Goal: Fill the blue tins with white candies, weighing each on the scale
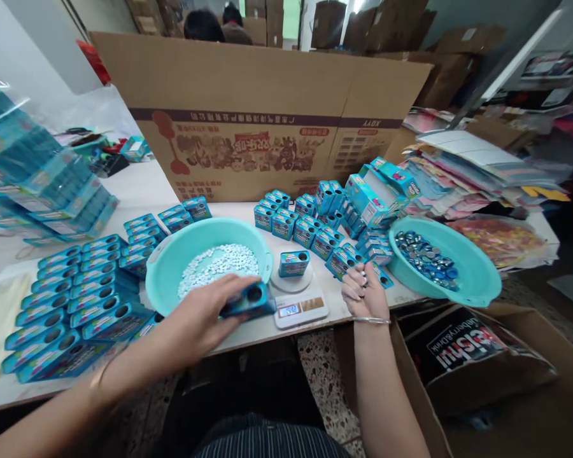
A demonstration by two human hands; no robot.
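Note:
My left hand (205, 318) is wrapped round a small blue box (251, 300) with a dark round hole in its top, tilted over the near rim of a turquoise basin (160, 270). Small white candies (219, 262) cover part of that basin's floor. My right hand (364, 287) is closed, palm side up, right of the scale; a bit of white shows among its curled fingers, seemingly candies. Another blue box (293, 263) stands upright on the round pan of a white digital scale (302, 310). The scale's display is lit, its digits hard to read.
Rows of blue boxes (95, 286) fill the left. More boxes (310, 232) stand behind the scale beside a turquoise carton (370, 194). A second basin (477, 273) holds shiny blue lids. A large cardboard box (267, 83) walls the back; an open carton (424, 394) sits lower right.

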